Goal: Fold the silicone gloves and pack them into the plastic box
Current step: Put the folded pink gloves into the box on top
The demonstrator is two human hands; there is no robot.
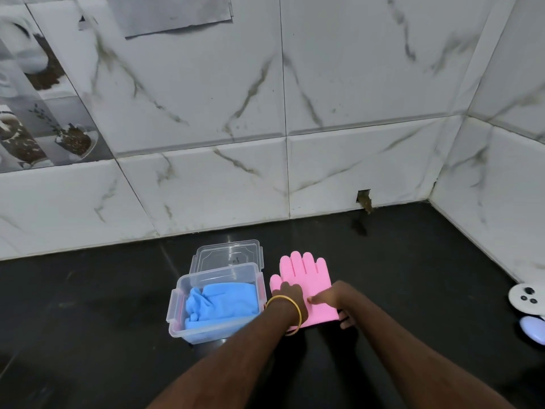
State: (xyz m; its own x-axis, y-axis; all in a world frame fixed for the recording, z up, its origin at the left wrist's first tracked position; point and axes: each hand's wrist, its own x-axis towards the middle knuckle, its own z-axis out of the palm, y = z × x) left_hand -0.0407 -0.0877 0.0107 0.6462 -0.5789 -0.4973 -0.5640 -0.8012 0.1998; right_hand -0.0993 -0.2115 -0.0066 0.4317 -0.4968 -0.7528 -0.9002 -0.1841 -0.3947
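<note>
Head camera, looking forward and down: a person's two bare forearms reach across a glossy black desk point(413, 261) toward a pink silicone glove point(306, 276) lying flat near the desk's middle, fingers spread and pointing at the back edge, where white marble-veined wall tiles point(206, 187) begin. The left hand point(290, 292), a yellow bangle point(287, 312) round its wrist, rests on the glove's palm area beside the thumb, knuckles up; its grip is curled loosely and pressed down on the silicone rather than clamped around it. The right hand point(339, 302) lies at the glove's cuff corner, forefinger extended flat on top and pointing left, other fingertips showing past the cuff's right edge (whether they pinch the cuff from below cannot be told). Just beside the glove, on its left, stands a clear plastic box point(177, 314) with side latches, open, holding a folded blue silicone glove point(218, 305). The box's clear lid point(227, 256) lies behind it, toward the back edge, touching or overlapping the box's far rim. At the desk's right edge, well apart, sit a white round device point(528, 299) with dark buttons and a pale oval object point(533, 332).
</note>
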